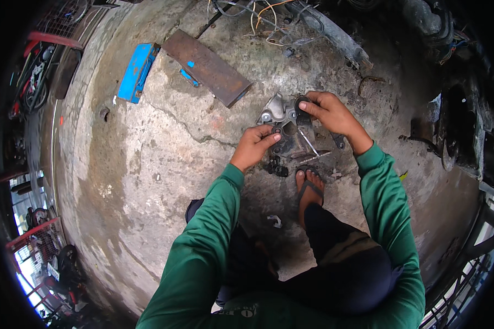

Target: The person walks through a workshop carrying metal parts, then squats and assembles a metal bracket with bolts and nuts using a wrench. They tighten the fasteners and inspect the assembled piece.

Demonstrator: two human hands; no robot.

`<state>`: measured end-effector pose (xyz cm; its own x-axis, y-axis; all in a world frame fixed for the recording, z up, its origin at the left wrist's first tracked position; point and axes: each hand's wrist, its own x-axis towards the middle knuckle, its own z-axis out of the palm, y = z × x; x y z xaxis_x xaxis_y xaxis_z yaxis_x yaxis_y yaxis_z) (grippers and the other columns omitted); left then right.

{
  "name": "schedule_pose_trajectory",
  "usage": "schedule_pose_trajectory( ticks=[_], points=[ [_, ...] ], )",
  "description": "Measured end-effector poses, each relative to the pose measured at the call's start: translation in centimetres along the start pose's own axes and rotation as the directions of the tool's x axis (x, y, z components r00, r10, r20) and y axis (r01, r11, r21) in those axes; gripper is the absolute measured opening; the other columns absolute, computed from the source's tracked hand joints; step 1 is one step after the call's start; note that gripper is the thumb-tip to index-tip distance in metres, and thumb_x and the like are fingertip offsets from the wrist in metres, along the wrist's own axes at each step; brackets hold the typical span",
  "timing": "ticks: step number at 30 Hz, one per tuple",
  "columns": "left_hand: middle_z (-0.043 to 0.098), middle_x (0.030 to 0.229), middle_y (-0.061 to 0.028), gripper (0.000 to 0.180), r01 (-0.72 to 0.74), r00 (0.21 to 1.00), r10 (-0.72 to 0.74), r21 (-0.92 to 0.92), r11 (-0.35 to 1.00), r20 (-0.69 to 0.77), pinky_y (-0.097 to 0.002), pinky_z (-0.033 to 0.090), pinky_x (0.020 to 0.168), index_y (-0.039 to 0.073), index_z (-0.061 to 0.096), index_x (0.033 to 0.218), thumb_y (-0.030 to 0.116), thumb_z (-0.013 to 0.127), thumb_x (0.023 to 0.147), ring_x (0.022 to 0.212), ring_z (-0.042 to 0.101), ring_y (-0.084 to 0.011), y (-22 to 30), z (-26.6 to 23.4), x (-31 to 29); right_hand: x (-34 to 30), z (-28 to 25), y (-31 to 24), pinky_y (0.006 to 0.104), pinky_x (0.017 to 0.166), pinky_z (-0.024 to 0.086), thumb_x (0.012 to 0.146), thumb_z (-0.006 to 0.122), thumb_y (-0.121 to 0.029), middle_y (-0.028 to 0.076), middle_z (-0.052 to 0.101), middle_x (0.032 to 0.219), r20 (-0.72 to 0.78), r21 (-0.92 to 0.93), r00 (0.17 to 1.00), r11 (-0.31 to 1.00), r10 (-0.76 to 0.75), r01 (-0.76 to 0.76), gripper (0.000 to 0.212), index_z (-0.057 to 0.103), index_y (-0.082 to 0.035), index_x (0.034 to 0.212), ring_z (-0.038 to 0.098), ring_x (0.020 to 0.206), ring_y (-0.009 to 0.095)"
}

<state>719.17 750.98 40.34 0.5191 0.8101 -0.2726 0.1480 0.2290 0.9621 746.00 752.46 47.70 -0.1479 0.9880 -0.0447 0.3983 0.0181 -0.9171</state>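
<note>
The right hand (332,114) is grasping a black flat piece with a rounded end (299,107) between thumb and fingers, at the upper right of a grey cast-metal assembly (275,107). The left hand (252,147) is bringing thumb and bent fingers onto a small dark round fitting (276,131) of it; whether they are truly pinching, I cannot tell. I am judging that the step in hand is positioning parts by fingers, and the next move seems to be calling for a steady left hand while the right is controlling the piece's angle.

The assembly is lying on the stained grey concrete floor (170,181), just ahead of a sandalled foot (309,189). A thin silvery metal rod (308,142) is resting along its right side, and a black irregular part (278,168) is sitting below.

Farther out, a bright blue rectangular metal box (133,75) is lying near a long brown rusted metal case (206,66); what they are containing is not showing.
</note>
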Motion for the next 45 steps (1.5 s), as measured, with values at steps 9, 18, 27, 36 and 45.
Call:
schedule_pose_trajectory(
  ticks=[9,18,27,36,45],
  points=[
    [0.065,0.124,-0.0187,0.069,-0.045,0.930,0.254,0.601,0.798,-0.267,-0.0446,0.053,0.093,0.005,0.062,0.134,0.013,0.091,0.072,0.110,0.064,-0.0371,1.0,-1.0,0.6,5.2,1.2,2.7,0.0374,0.067,0.046,0.100,0.071,-0.036,0.006,0.058,0.069,0.155,-0.012,0.985,0.997,0.076,-0.075,0.040,0.067,0.002,0.088,0.053,0.070,0.014],
    [0.048,0.151,-0.0137,0.097,-0.173,0.961,0.274,0.675,0.717,-0.044,-0.0467,0.044,0.113,0.014,0.049,0.151,0.015,0.094,0.065,0.137,0.047,-0.0398,0.4,-1.7,0.4,6.3,3.3,3.7,0.0362,0.062,0.042,0.098,0.073,-0.037,0.003,0.055,0.068,0.094,0.041,0.986,0.989,0.137,-0.141,0.041,0.067,0.000,0.082,0.048,0.066,0.011],
    [0.048,0.148,-0.0185,0.097,-0.232,0.945,0.327,0.703,0.672,0.000,-0.0481,0.044,0.112,0.008,0.046,0.149,0.016,0.094,0.065,0.135,0.049,-0.0421,-0.6,-1.4,1.2,6.0,2.9,2.7,0.0398,0.063,0.042,0.099,0.072,-0.034,0.010,0.050,0.065,0.120,-0.031,0.992,0.999,0.029,-0.025,0.042,0.060,0.001,0.081,0.047,0.065,0.016],
    [0.053,0.144,-0.0182,0.094,-0.232,0.939,0.342,0.648,0.725,-0.047,-0.0471,0.046,0.110,0.007,0.051,0.144,0.015,0.095,0.061,0.133,0.051,-0.0408,-1.8,-2.0,1.5,5.5,-1.5,9.1,0.0321,0.075,0.051,0.100,0.073,-0.029,0.002,0.068,0.089,-0.076,0.175,0.981,0.971,0.178,-0.162,0.027,0.070,-0.004,0.109,0.061,0.082,0.013],
    [0.055,0.142,-0.0162,0.092,-0.232,0.947,0.322,0.688,0.688,-0.003,-0.0454,0.049,0.108,0.008,0.054,0.141,0.015,0.096,0.060,0.130,0.054,-0.0393,-0.8,-1.8,2.2,9.6,-17.6,23.6,0.0399,0.091,0.054,0.089,0.074,-0.022,0.018,0.075,0.115,-0.581,-0.519,0.810,0.732,0.076,-0.442,0.037,0.071,-0.001,0.119,0.072,0.105,0.031]
  ],
)
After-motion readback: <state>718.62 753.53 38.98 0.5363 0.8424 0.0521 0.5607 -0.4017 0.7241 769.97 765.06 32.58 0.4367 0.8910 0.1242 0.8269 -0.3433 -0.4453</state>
